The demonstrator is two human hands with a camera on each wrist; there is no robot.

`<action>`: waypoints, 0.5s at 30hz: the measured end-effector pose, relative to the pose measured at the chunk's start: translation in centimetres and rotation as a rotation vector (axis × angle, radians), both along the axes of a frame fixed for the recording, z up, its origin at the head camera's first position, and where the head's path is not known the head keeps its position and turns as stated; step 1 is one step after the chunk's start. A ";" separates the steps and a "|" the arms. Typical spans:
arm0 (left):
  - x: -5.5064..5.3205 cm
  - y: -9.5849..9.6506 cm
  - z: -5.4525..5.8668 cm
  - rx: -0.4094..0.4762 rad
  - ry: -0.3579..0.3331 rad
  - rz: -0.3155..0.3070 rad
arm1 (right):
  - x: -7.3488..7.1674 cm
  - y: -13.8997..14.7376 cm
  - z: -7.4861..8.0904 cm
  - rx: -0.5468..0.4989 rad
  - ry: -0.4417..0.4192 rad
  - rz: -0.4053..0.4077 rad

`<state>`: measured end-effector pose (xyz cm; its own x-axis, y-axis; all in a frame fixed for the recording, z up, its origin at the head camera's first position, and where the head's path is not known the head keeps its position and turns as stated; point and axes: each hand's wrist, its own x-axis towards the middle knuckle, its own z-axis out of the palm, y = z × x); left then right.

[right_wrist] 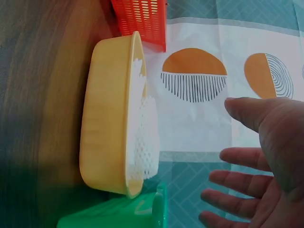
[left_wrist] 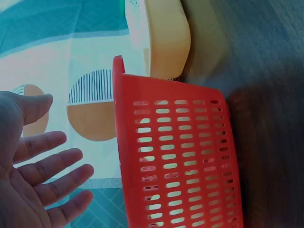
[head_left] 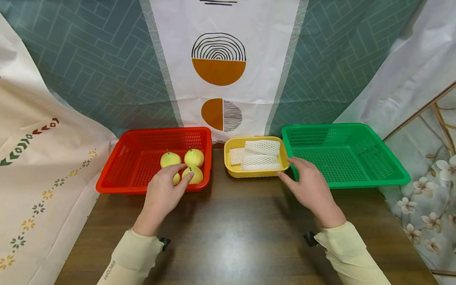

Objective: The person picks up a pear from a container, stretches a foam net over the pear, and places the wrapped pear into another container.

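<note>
Several yellow-green pears (head_left: 194, 158) lie in the right part of a red plastic basket (head_left: 124, 188). Over the basket's front rim hovers my left hand (head_left: 165, 188), fingers spread, nothing between them; in the left wrist view they stand apart above the rim. A small yellow tray (head_left: 235, 172) in the middle holds several white foam net sleeves (head_left: 261, 161). My right hand (head_left: 310, 186) is held above the gap between that tray and a green basket (head_left: 374, 183), its fingers spread and holding nothing. One pear is partly covered by my left hand.
Both baskets and the tray stand in a row along the back of a dark wooden table (head_left: 228, 229). A patterned cloth (head_left: 228, 91) hangs right behind them. Floral fabric (head_left: 424, 206) borders the right side, and pale printed fabric (head_left: 46, 170) the left.
</note>
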<state>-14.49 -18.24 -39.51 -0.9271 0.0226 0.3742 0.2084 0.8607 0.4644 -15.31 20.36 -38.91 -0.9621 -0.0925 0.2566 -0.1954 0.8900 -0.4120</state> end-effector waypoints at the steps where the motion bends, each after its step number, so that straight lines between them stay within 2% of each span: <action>1: 0.0 -0.1 0.1 0.007 0.007 0.004 | 0.0 0.0 0.1 -0.007 0.013 0.004; 8: 0.4 -1.0 1.1 0.094 0.069 0.080 | -0.4 -1.1 1.1 -0.053 0.117 0.021; 15: 0.6 -2.5 1.7 0.195 0.149 0.207 | -1.4 -3.2 2.8 -0.040 0.087 0.055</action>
<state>-13.84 -20.79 -37.79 -0.8392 -0.2466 0.4847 0.1160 0.7896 0.6025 -16.69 17.16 -36.11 -0.9298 -0.1324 0.3435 -0.2801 0.8600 -0.4265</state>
